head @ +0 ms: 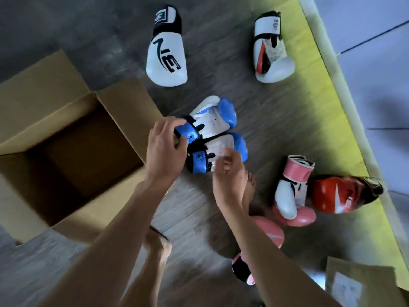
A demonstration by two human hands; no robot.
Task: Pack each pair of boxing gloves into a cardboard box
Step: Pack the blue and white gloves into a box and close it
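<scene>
Blue-and-white padded boxing gloves point(212, 134) lie side by side on the floor point(276, 120), cuffs toward the open brown cardboard box point(66, 151) at left. Left hand point(164, 149) grips one cuff; right hand point(228, 173) hovers nearby, its grip blurred and unclear.

Blue-white glove pair point(212, 131); white glove point(167, 56), black lettering; brown cardboard box point(124, 100).

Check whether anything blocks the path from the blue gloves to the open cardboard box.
Nothing visible does. The blue gloves lie on the floor right beside the cardboard box, whose flap is folded outward towards them, leaving the opening uncovered. The left hand grips one glove's cuff.
</scene>
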